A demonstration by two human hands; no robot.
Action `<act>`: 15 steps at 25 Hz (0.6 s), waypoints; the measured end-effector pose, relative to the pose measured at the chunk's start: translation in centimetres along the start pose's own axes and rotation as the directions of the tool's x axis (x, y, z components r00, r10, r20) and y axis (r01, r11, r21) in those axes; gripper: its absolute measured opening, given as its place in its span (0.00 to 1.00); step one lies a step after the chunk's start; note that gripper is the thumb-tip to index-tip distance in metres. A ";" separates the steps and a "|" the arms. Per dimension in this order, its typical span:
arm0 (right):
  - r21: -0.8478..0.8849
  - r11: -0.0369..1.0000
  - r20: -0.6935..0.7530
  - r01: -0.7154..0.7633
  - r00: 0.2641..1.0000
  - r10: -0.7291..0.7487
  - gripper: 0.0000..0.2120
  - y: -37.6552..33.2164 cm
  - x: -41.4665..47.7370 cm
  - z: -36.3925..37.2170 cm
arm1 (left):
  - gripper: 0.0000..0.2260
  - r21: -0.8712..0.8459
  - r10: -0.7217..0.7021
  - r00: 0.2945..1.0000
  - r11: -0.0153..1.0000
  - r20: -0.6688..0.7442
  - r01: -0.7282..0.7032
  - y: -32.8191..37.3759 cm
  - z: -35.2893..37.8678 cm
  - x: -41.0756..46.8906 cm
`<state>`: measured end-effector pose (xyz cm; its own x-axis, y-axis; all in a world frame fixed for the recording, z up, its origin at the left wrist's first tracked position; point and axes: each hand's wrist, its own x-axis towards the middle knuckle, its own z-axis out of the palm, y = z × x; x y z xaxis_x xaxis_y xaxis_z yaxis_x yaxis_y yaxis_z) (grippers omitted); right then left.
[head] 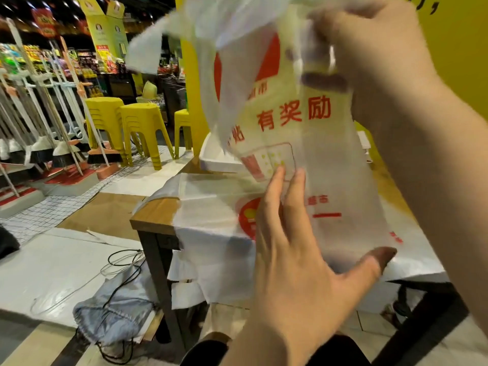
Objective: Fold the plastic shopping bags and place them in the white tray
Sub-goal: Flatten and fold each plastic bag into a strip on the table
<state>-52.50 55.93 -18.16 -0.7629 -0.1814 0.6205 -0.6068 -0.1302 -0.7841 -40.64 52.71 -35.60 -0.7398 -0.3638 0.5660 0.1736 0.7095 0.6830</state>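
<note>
A white plastic shopping bag [311, 143] with red print hangs in the air in front of me. My right hand [369, 48] grips its top near the handles. My left hand [298, 249] lies against the bag's lower part, fingers straight in front and thumb spread behind its bottom edge. More white bags [211, 220] lie flat on the wooden table [155, 212] and droop over its left edge. The white tray [214, 157] stands at the back of the table, mostly hidden behind the held bag.
Yellow stools [140, 120] and a rack of brooms [47, 122] stand at the left. A grey bag with cables [111, 313] lies on the floor by the table leg. A yellow wall [459, 48] rises at the right.
</note>
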 end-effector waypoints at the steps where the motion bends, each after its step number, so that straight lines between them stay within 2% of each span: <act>1: 0.100 0.995 -0.072 -0.002 0.997 0.010 0.08 -0.1 -0.2 -0.4 | 0.50 0.000 -0.003 1.000 1.000 -0.030 0.003 0.6 0.2 0.4; 3: 0.247 0.967 -0.188 -0.057 0.976 0.106 0.07 0.2 -0.7 -1.5 | 0.46 0.060 0.050 0.993 0.997 -0.111 -0.043 0.8 0.2 0.9; 5: 0.381 0.915 -0.276 -0.136 0.927 0.253 0.06 1.3 -1.6 -2.9 | 0.34 0.196 0.170 0.968 0.972 -0.184 -0.133 -0.3 -0.4 1.4; 7: 0.511 0.835 -0.299 -0.206 0.867 0.398 0.06 2.9 -3.3 -4.3 | 0.20 0.279 0.230 0.948 0.946 -0.220 -0.165 -2.5 -1.8 2.4; 8: 0.520 0.811 -0.286 -0.267 0.841 0.460 0.07 3.8 -4.6 -4.8 | 0.16 0.299 0.228 0.947 0.942 -0.228 -0.155 -3.6 -2.9 3.0; 11: 0.391 0.777 -0.167 -0.494 0.792 0.588 0.07 6.3 -9.2 -6.0 | 0.07 0.450 0.231 0.957 0.884 -0.175 -0.130 -6.1 -6.7 3.9; 13: 0.334 0.715 -0.032 -0.614 0.750 0.660 0.05 7.3 -12.0 -6.5 | 0.05 0.574 0.244 0.969 0.801 -0.051 -0.172 -7.7 -8.5 3.9; 15: 0.294 0.636 0.102 -0.714 0.685 0.722 0.06 8.0 -14.1 -6.9 | 0.08 0.619 0.219 0.965 0.741 0.143 -0.260 -9.1 -9.2 3.7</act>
<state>-48.15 64.15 -33.11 -0.9377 -0.3172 -0.1419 0.2241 -0.2396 -0.9447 -38.96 39.30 -35.47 -0.7688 -0.1095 0.6301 -0.0817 0.9940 0.0731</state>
